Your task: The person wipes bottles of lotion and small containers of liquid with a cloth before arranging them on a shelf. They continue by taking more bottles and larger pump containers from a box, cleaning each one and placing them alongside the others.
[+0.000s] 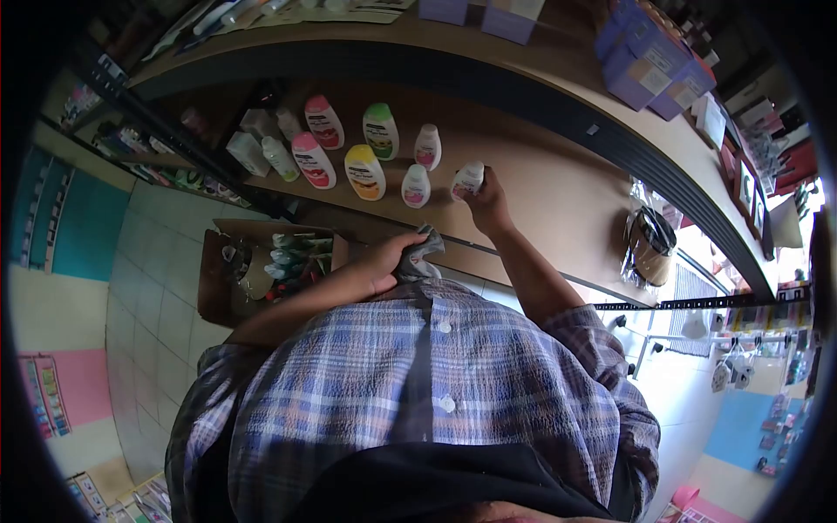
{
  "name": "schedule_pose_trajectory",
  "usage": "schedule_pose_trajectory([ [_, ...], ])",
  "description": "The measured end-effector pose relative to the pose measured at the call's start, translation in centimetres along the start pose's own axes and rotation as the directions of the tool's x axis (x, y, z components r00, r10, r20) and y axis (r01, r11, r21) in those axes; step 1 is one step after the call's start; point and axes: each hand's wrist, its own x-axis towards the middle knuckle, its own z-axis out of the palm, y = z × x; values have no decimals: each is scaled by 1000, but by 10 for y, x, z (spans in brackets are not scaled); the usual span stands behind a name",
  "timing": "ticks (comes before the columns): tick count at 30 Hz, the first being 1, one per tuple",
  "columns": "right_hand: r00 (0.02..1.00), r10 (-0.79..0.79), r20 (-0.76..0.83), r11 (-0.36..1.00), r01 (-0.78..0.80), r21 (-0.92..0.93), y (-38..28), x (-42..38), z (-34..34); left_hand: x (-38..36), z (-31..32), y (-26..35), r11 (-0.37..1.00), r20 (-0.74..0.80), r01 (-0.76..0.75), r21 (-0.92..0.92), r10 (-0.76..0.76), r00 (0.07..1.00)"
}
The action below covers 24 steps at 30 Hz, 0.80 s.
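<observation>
My right hand (492,202) is closed around a small white bottle (467,179) with a pink floral label, over the wooden shelf (558,209). Bunched in my left hand (389,261) is a grey cloth (423,253), held close to my body below the shelf edge. Two similar small white bottles, one in front (416,188) and one behind (427,146), stand left of my right hand. Farther left are larger bottles: a yellow-capped one (364,174), a green-capped one (381,132) and two pink-capped ones (314,162).
An upper shelf (366,37) with purple boxes (649,65) spans above. White boxes (248,154) stand at the shelf's left end. A plastic-wrapped item (652,244) sits at its right end. On the tiled floor, an open cardboard box (214,279) holds several packaged items.
</observation>
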Motion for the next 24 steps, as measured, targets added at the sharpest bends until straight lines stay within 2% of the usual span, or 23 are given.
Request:
schedule_pose_trajectory([
  [8, 998, 26, 50, 997, -22, -76, 10, 19, 1, -2, -8, 0, 998, 14, -46, -51, 47, 999],
  [11, 995, 50, 83, 998, -47, -43, 4, 19, -2, 0, -8, -1, 998, 8, -47, -48, 48, 999],
  [14, 993, 70, 97, 998, -69, -11, 32, 19, -7, 1, -7, -2, 998, -26, -58, -35, 57, 998],
  [16, 992, 47, 121, 985, -26, -172, 41, 20, -12, 2, -8, -1, 998, 18, -39, -44, 40, 999],
  [19, 994, 56, 96, 965, -29, -260, 40, 20, -12, -4, 2, 1, 999, -17, -29, -44, 28, 999],
  [24, 996, 44, 76, 961, -21, -277, 16, 15, -9, 5, 5, -7, 999, 25, 1, -43, 0, 1000],
])
